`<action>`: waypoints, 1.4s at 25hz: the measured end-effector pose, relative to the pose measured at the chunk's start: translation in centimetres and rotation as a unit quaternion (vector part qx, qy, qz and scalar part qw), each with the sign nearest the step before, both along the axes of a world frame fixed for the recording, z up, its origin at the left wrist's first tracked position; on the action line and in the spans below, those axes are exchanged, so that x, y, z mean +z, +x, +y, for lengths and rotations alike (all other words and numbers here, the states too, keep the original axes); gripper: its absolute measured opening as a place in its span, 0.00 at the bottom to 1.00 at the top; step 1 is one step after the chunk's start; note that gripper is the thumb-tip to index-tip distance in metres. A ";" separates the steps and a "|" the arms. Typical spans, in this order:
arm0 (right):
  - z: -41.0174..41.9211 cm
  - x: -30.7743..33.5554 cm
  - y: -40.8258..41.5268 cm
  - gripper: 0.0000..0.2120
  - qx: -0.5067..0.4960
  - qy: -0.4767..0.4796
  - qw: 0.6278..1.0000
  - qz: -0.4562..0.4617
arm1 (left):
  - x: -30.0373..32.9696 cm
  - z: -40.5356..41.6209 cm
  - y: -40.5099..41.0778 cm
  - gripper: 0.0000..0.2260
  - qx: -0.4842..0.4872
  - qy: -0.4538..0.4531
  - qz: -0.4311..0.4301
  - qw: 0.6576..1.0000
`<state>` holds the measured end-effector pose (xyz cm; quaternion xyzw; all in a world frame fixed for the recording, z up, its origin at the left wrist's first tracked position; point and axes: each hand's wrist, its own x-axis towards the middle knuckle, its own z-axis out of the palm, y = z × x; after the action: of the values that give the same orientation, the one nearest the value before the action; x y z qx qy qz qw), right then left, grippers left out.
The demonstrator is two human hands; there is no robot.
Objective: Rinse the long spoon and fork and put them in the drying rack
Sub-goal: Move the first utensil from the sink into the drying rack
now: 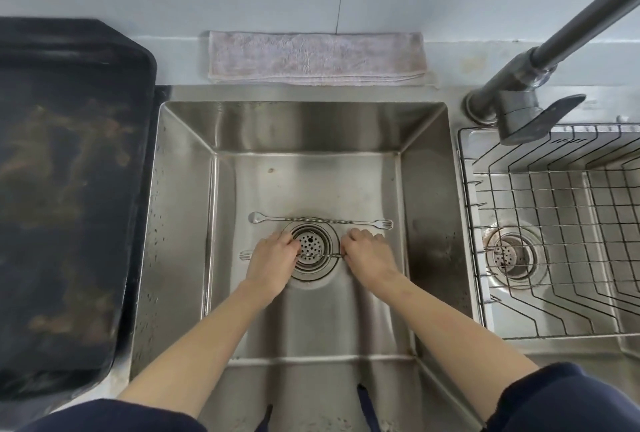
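Two long twisted-stem utensils lie across the floor of the steel sink point(183, 223), over the drain point(310, 247). The far utensil point(322, 221) has a spoon bowl at its left end and a small fork at its right end, and nobody touches it. The near utensil point(320, 255) spans the drain, with fork tines poking out to the left. My left hand point(273, 255) grips its left part and my right hand point(369, 253) grips its right part. Its right end is hidden under my right hand. The wire drying rack point(554, 217) sits in the right basin.
A dark faucet point(519, 85) stands at the back right, its spout reaching up out of view and its lever pointing right. A folded pink cloth point(317, 57) lies behind the sink. A large dark tray point(65, 189) covers the counter on the left.
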<state>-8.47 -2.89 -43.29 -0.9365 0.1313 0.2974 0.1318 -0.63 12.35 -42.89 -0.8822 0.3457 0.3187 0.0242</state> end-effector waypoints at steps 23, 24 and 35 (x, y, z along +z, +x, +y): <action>-2.1 13.2 -1.9 0.11 -0.009 -0.068 0.959 -0.274 | 14.2 -0.9 -1.5 0.12 0.022 -0.185 -0.168 0.968; -2.5 13.9 -2.3 0.09 -0.009 -0.071 0.954 -0.293 | 14.8 -1.1 -1.8 0.12 0.017 -0.186 -0.175 0.967; -9.9 17.4 -9.1 0.06 -0.039 -0.115 0.936 -0.329 | 17.9 -8.3 -7.0 0.11 -0.024 -0.226 -0.163 0.960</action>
<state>-17.61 -12.80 -25.92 -0.9849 0.1500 -0.0498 0.0700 -7.68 4.05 -25.01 -0.8961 0.4212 0.0837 -0.1120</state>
